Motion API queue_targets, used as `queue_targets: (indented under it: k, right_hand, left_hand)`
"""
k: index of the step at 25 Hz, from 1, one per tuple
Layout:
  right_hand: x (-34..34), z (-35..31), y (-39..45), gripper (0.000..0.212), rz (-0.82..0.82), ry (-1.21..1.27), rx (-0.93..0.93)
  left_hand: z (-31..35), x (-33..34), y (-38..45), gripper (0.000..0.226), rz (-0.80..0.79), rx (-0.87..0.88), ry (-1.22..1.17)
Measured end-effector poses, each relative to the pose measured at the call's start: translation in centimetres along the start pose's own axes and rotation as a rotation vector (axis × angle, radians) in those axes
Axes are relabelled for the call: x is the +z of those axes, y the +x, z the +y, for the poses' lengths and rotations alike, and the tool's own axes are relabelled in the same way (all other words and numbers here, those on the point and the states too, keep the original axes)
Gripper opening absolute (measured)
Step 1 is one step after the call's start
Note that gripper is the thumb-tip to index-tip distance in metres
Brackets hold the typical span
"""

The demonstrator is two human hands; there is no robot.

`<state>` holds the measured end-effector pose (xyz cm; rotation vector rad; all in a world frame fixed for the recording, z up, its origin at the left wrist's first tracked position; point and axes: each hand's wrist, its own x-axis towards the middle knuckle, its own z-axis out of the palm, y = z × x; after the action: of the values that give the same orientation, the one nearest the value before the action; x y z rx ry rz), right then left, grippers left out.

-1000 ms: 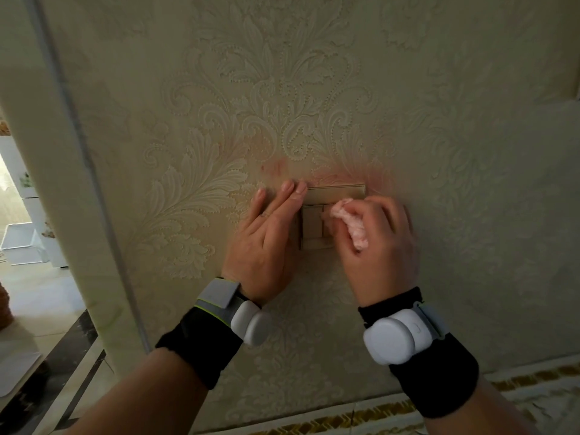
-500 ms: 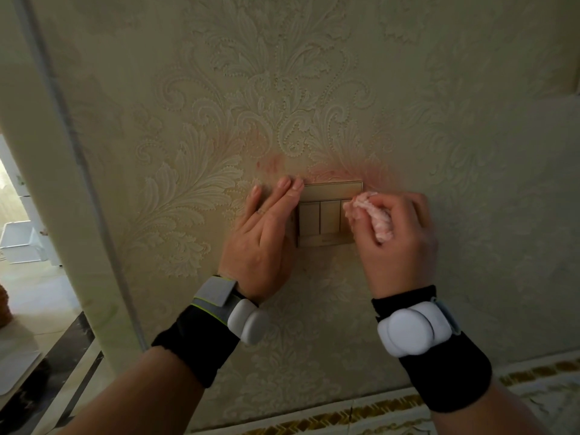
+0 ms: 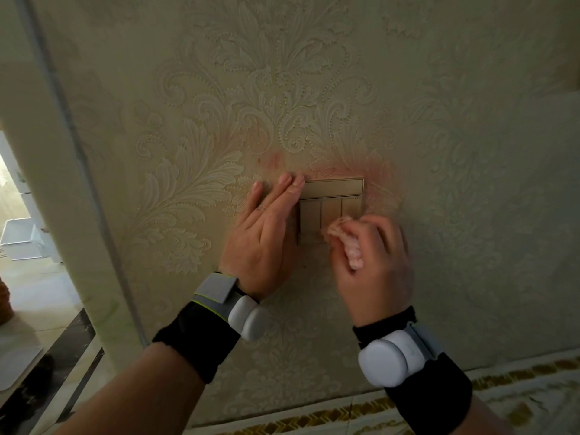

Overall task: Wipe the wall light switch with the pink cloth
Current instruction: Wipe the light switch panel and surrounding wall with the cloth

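Observation:
A gold-coloured wall light switch (image 3: 331,200) with three rockers is set in the embossed cream wallpaper. My right hand (image 3: 375,265) is shut on a bunched pink cloth (image 3: 348,243), which presses against the switch's lower right corner. My left hand (image 3: 266,233) lies flat on the wall with its fingers straight, touching the switch's left edge and holding nothing. Both wrists wear black bands with white sensor pods.
Reddish smears (image 3: 361,167) mark the wallpaper above and around the switch. A wall corner (image 3: 72,158) runs down at the left, with a bright tiled room beyond it. A gold-patterned border (image 3: 329,419) runs along the wall's lower edge.
My right hand with the pink cloth went from the switch's middle to its right side, then down to the lower right corner. All three rockers now show. My left hand stayed in place.

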<state>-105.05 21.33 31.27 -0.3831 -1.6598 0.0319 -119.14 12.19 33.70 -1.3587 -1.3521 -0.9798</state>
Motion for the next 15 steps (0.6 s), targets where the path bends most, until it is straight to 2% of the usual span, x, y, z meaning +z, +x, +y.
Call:
queue_targets:
  k: [9,15]
  right_hand:
    - [1.5,-3.2,1.4,0.009,-0.077,-0.091,-0.189]
    - [0.0,-0.2,1.6,0.013,-0.047,-0.087,-0.14]
  left_hand:
    - [0.1,-0.2,-0.1,0.041,-0.013,-0.016,-0.011]
    - [0.0,-0.1,-0.1,0.044,0.003,0.007,0.004]
